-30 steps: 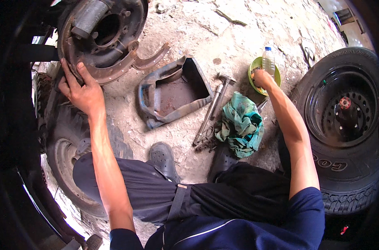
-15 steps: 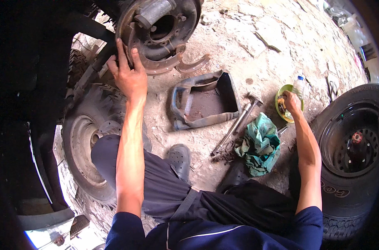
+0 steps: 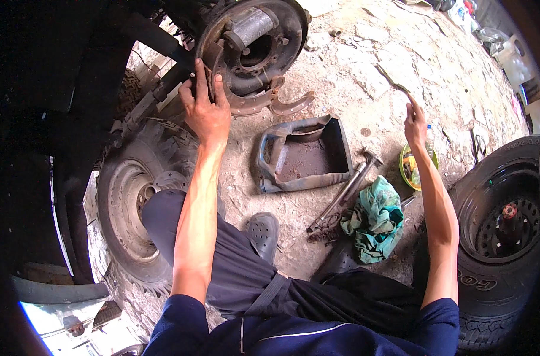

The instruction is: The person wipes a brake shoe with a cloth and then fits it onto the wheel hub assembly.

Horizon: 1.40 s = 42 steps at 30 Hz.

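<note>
At the upper left, my left hand lies against the rim of a round brake backing plate, its fingers stretched out and apart. A grey cylinder sits on the plate's face. One curved rusty brake shoe runs along its lower edge; another curved rusty piece shows beside it. My right hand is raised just beyond a yellow-green bowl with small items in it. Its fingers are closed together; whatever they hold, if anything, cannot be made out.
A cut-open plastic jug with dark residue, a hammer, a metal rod and a crumpled green cloth lie before me. A wheel stands left, a tyre right. A clear bottle is behind the bowl.
My right hand has lifted out of the bowl and moved away from me. My left hand stays at the brake plate's rim. The whole view has shifted slightly.
</note>
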### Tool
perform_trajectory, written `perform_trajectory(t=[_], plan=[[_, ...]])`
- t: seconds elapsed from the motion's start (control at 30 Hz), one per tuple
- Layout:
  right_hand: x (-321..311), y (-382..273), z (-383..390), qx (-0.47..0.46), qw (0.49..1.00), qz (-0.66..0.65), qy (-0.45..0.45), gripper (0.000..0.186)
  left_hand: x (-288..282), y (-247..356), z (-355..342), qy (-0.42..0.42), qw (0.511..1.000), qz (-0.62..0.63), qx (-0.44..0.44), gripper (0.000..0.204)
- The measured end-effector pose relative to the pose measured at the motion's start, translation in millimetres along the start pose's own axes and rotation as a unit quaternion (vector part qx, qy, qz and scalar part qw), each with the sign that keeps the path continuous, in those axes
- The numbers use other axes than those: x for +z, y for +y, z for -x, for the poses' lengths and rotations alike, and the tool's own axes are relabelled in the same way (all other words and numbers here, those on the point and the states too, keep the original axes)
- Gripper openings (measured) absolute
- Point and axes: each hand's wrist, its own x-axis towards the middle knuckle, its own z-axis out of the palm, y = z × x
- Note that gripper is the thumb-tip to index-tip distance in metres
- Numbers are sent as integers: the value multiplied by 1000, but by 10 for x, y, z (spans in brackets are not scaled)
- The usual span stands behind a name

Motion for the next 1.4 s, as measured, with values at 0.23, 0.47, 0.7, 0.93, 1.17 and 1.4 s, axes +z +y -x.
perform_trajectory(t=[0.23, 0.47, 0.7, 0.93, 1.17, 1.4], plan=[[425, -1135, -171, -108, 985, -77, -109, 36, 55, 93, -25, 4, 1000, 24, 0, 47], [533, -2261, 262, -251, 908, -213, -259, 28, 2, 66, -15, -3, 1000, 10, -2, 47], [609, -2657, 450, -337, 910, -127, -206, 33, 7, 43, -17, 3, 1000, 4, 5, 46], [755, -3016, 403, -405, 886, -187, -130, 20, 11, 74, -19, -5, 1000, -10, -11, 46], [939, -3117, 256, -419, 877, -204, -114, 17, -15, 92, -47, -5, 1000, -10, 5, 44], [1121, -3072, 51, -460, 851, -229, -104, 20, 15, 70, -28, -2, 1000, 10, 1, 46]])
